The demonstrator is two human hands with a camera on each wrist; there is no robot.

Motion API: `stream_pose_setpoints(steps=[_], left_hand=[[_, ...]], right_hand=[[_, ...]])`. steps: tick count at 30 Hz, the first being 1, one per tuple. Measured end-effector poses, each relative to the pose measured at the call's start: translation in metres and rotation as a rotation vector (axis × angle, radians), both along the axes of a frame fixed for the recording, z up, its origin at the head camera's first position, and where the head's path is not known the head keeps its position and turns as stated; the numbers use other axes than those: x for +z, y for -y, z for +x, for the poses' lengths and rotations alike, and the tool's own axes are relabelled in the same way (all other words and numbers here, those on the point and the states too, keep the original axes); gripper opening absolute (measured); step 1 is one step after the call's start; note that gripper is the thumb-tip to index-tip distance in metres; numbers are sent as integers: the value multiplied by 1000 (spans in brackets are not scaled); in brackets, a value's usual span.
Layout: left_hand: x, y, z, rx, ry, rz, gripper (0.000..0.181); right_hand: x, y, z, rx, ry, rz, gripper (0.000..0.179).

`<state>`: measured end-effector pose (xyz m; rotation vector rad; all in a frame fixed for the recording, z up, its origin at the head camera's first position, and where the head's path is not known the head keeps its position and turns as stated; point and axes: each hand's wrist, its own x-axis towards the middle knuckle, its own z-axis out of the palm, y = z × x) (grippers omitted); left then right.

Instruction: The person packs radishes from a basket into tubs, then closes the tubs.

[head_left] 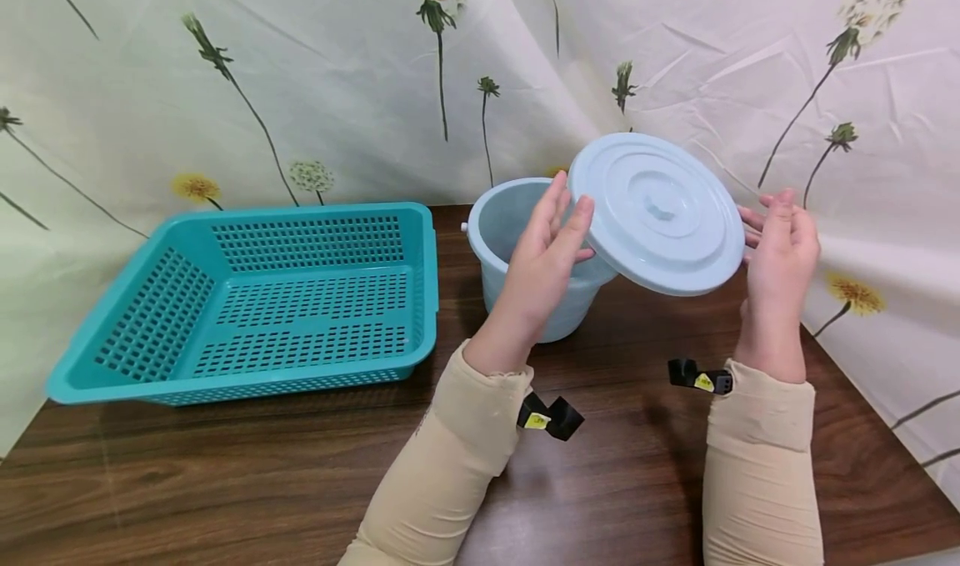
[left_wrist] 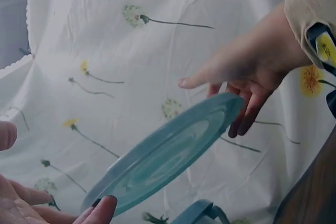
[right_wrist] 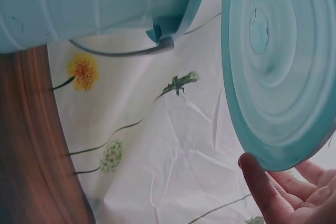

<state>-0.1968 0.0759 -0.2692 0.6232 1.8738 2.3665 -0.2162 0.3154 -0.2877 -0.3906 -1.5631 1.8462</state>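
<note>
A round light-blue plastic lid point(head_left: 693, 253) is held tilted in the air between the two hands, above the bucket's right side. The left hand point(head_left: 536, 262) supports its left edge with nearly straight fingers. At the opposite edge the right hand point(head_left: 780, 257) touches the rim with extended fingers. In the left wrist view both thumbs stand apart from the lid point(left_wrist: 163, 156). A light-blue bucket point(head_left: 498, 274) stands upright on the table, uncovered, partly hidden by the left hand and the lid. The right wrist view shows its thin handle point(right_wrist: 121, 53) hanging at the side.
A large teal perforated basket point(head_left: 300, 374) sits to the left of the bucket on the dark wooden table point(head_left: 262, 483). Behind and to the right hangs a white cloth point(head_left: 352, 74) printed with dandelions. Black straps with yellow labels circle both beige sleeves point(head_left: 442, 458).
</note>
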Motion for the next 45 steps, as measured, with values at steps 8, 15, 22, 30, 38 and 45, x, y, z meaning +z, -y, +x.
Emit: stream_pose_setpoints(steps=[8,15,22,30,38,45], left_hand=[[-5,18,-6,52,-2,-37,60],[-8,34,-7,109,-26,-90,62],[-7,49,-8,191,-16,-128,61],[-9,66,-12,253,4,-156,62],[-12,71,-17,290,14,-200,66],[-14,79,-22,297,53,-242,67]], right_hand=[[2,12,2,28,-68,7,32],[0,31,-1,83,-119,53,27],[-6,48,-5,152,-129,116,28],[-13,62,-8,236,-109,201,23],[-17,66,-10,264,-87,238,29],[-16,68,-11,256,-50,273,18]])
